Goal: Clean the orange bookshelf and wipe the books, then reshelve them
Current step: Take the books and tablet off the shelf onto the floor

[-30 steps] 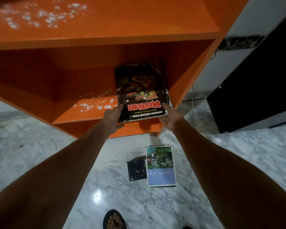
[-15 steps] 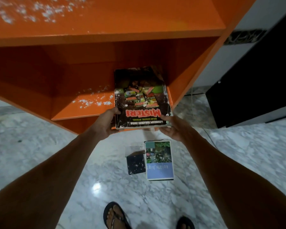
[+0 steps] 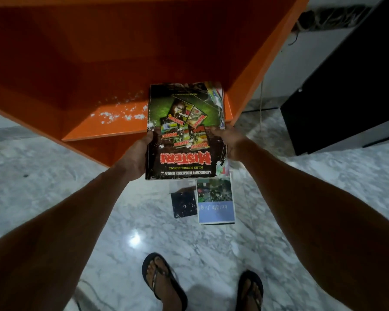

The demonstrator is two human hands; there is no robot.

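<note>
Dim indoor light; glare is reflected off the marble floor (image 3: 134, 240), and edges are bent by wide-angle distortion.

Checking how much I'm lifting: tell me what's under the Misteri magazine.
Under the Misteri magazine, gripped by the left hand and right hand, colourful edges of more magazines stick out on the right. Their covers and number are hidden.

Magazine (image 3: 184, 131) before bookshelf (image 3: 112, 129), book (image 3: 216, 207) on floor (image 3: 54, 176)
</note>
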